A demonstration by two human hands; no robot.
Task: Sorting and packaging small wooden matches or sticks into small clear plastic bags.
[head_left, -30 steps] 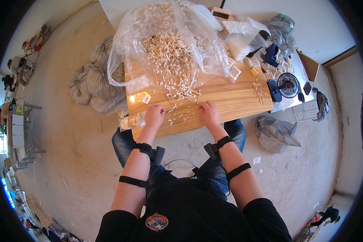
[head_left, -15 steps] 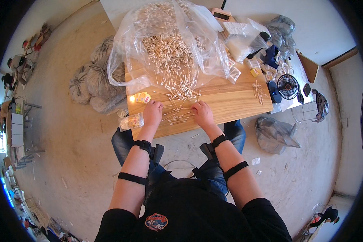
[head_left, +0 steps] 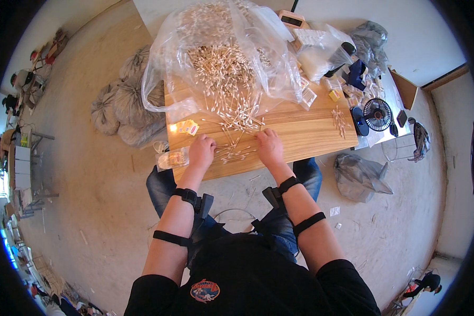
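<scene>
A big clear plastic bag (head_left: 195, 58) lies open on the wooden table (head_left: 305, 134), spilling a heap of cotton swabs (head_left: 226, 79) toward me. My left hand (head_left: 201, 151) and my right hand (head_left: 269, 148) rest knuckles up on the table near its front edge, either side of a small loose bunch of swabs (head_left: 236, 152). The fingers of both hands are curled down onto the swabs; whether either hand grips any is hidden. A clear plastic box (head_left: 173, 158) sits at the table's front left corner, just left of my left hand.
A small orange packet (head_left: 187, 127) lies left of the swabs. A little pile of swabs (head_left: 340, 120), a small black fan (head_left: 378, 114), clear boxes and bags crowd the table's right end. Grey sacks (head_left: 118, 108) stand on the floor at left, a grey bag (head_left: 359, 176) at right.
My right hand has moved left, toward my left hand, raking the loose swabs together near the front edge. The left hand has shifted a little toward me.
</scene>
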